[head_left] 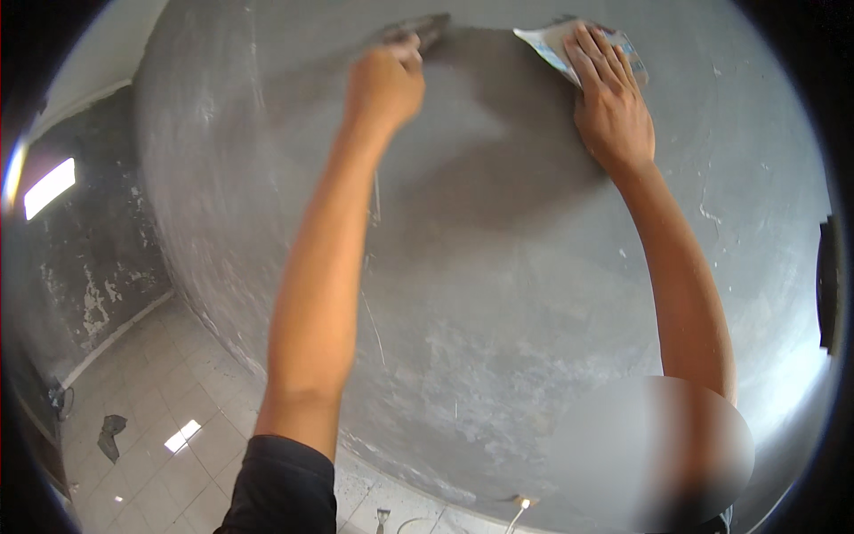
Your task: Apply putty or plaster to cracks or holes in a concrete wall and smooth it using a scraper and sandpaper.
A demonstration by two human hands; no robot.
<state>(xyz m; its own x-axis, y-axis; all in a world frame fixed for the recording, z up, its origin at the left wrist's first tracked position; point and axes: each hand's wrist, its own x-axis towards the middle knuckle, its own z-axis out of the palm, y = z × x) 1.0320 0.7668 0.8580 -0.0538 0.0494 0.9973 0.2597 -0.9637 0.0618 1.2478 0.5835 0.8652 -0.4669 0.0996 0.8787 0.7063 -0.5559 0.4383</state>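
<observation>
Both my arms reach up against a grey, patchy wall (480, 294). My left hand (387, 84) is closed around a flat, grey-brown scraper-like tool (422, 31), held close to the wall near the upper edge. The tool's handle is mostly hidden by my fingers, so its exact kind is unclear. To its right, my right hand (614, 111) lies with fingers stretched out, pressing a pale sheet with blue print (551, 49) flat to the wall. The sheet's left corner lifts away from the surface.
A second dark wall (89, 240) with peeling white patches stands at the left. Below is a pale tiled floor (169, 383) with a dark crumpled piece (111, 436) and a small putty knife (382, 519). A black fixture (827, 285) sits at the right edge. A round blur covers the lower right.
</observation>
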